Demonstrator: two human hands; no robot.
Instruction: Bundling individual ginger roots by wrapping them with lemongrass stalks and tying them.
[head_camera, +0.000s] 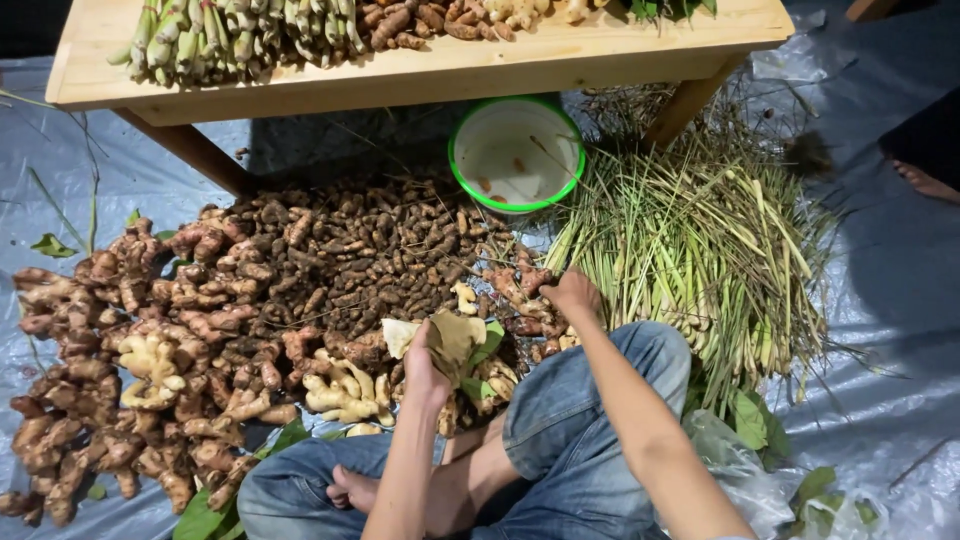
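Resting between left-hand fingers (432, 338): dry brown leaf (455, 338), edges protruding.

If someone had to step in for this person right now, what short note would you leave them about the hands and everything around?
Left hand: holds a dry brown leaf over the roots.
Right hand: reaches into the ginger beside the lemongrass; grip hidden.
Around: big root pile on the tarp, green-rimmed bowl under the table.
Done: some stalks and roots already lie on the table.
Left: most roots and lemongrass remain on the tarp.
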